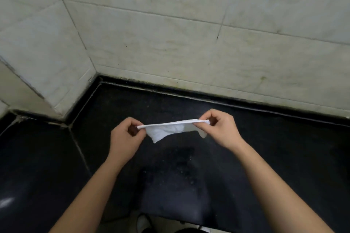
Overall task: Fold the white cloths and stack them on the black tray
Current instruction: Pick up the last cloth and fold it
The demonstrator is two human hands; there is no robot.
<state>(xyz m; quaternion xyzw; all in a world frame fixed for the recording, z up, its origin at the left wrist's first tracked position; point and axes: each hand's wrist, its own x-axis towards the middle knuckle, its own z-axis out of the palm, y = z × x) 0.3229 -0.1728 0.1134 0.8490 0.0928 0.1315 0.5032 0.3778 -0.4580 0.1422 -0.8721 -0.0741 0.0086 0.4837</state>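
A small white cloth is stretched in the air between both hands, above a dark counter. My left hand pinches its left end and my right hand pinches its right end. The top edge is pulled taut and the rest of the cloth hangs down in a loose, wrinkled flap. No black tray can be told apart from the dark surface, and no other cloth shows.
The black speckled counter runs into a corner of white tiled walls. A seam splits the counter on the left. The counter's front edge lies near the bottom, with pale floor below it.
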